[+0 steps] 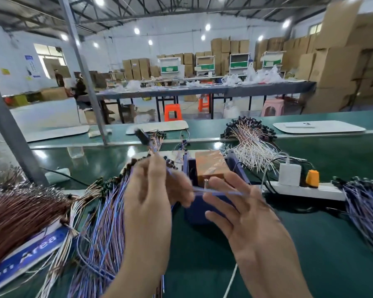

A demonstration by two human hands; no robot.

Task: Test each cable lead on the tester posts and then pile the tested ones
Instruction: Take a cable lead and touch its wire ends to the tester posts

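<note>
The cable lead point(221, 192), a thin blue wire, is up off the surface, stretched between both hands just above the tester point(202, 206) at the middle of the surface. From the left hand point(148, 203) it rises to a dark end piece (blurred) and on the other side it runs level across to the right hand point(249, 214). The left hand's fingers point(182, 190) are curled and pinch the lead. The right hand's fingers point(219, 203) are spread wide and nearly straight, and the lead crosses in front of them; I cannot tell whether it touches them. The tester is a blue box holding an orange-brown block point(211, 166), with a small metal post point(206, 182) standing at the block's near edge, just behind the lead.

A thick pile of blue leads point(108, 218) lies left of the tester, and brown leads point(19, 211) lie at the left edge over a blue sign point(30, 250). White and pink leads point(250, 145) are heaped behind the tester toward the far edge. Right of the tester lies a white power strip point(323, 191) carrying a white charger point(290, 172) and an orange plug point(312, 178), and more blue leads point(364, 203) lie at the right edge.
</note>
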